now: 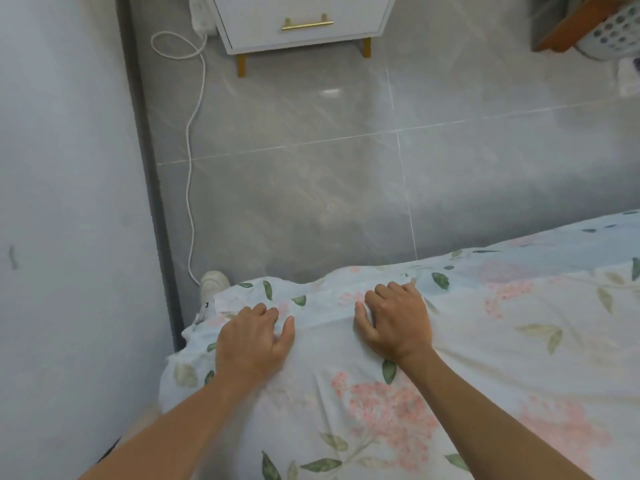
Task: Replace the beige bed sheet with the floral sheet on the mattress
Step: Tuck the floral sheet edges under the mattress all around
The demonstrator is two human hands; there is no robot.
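The floral sheet (485, 341), pale blue with pink flowers and green leaves, covers the mattress corner in the lower right half of the head view. My left hand (252, 337) lies on the sheet near the corner's left edge, its fingers curled down into the fabric. My right hand (394, 323) rests on the sheet a little to the right, fingers bent over a fold at the mattress edge. No beige sheet is in view.
Grey tiled floor (311, 185) lies beyond the bed. A white nightstand (298, 22) with gold handle and legs stands at the top. A white cable (190, 168) runs along the wall (69, 202) on the left. A white shoe (213, 284) shows beside the corner. A perforated basket (613, 32) sits at the top right.
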